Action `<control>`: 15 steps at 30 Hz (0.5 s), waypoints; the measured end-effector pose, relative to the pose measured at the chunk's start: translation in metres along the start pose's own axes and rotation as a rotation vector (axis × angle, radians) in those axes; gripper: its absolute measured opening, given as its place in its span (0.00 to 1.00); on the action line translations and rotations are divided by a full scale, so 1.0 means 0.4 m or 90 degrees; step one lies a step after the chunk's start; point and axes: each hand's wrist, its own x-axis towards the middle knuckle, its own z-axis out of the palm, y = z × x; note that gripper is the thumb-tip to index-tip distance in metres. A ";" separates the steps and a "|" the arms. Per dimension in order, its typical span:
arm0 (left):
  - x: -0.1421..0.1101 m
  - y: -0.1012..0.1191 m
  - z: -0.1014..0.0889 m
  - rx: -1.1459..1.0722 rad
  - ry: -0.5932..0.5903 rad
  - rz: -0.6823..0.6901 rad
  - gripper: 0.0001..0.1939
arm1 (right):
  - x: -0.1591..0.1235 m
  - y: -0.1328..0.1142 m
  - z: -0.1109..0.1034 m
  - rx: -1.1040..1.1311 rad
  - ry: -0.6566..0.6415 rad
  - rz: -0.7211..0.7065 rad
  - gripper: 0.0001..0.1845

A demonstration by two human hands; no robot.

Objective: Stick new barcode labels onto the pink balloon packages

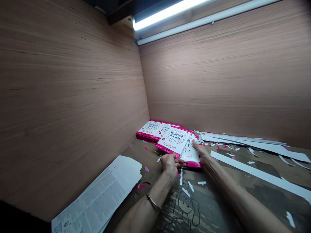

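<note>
Two flat white-and-pink "happy birthday" cartons, an upper one (173, 139) and a lower one (190, 157), overlap between my hands, their print upside down to me. My left hand (170, 164) grips their near edge, fingers partly under the cartons. On the right side, my right hand (201, 151) holds the lower carton, thumb on its face and the other fingers hidden beneath. Just behind, against the corner, lies a stack of matching cartons (151, 127), partly covered by the upper one.
Printed white sheets (104, 194) lie along the left wooden wall (73, 97). Long white paper strips (255, 145) and a single strip (262, 176) are on the right. White and pink offcuts (190, 186) litter the worn tabletop (213, 200). A tube light (170, 13) shines overhead.
</note>
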 end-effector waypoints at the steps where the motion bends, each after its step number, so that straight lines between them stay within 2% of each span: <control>1: -0.003 -0.016 0.003 0.019 -0.002 -0.007 0.10 | -0.006 -0.001 0.004 0.005 -0.006 0.008 0.16; 4: -0.017 -0.036 0.001 0.103 -0.022 -0.030 0.11 | -0.022 -0.003 0.019 0.021 -0.017 0.005 0.16; 7: -0.037 -0.002 -0.029 0.186 -0.039 0.002 0.12 | -0.035 -0.008 0.030 0.045 -0.018 -0.029 0.19; 10: -0.042 0.090 -0.073 0.204 -0.019 0.139 0.13 | -0.067 -0.027 0.018 0.075 -0.036 -0.074 0.24; 12: -0.037 0.156 -0.092 0.184 -0.021 0.258 0.21 | -0.110 -0.046 -0.007 0.088 -0.054 -0.111 0.27; 13: -0.036 0.180 -0.095 0.178 -0.042 0.307 0.28 | -0.139 -0.054 -0.024 0.088 -0.063 -0.133 0.27; 15: -0.045 0.195 -0.092 0.171 -0.112 0.341 0.35 | -0.208 -0.066 -0.067 0.066 -0.081 -0.187 0.26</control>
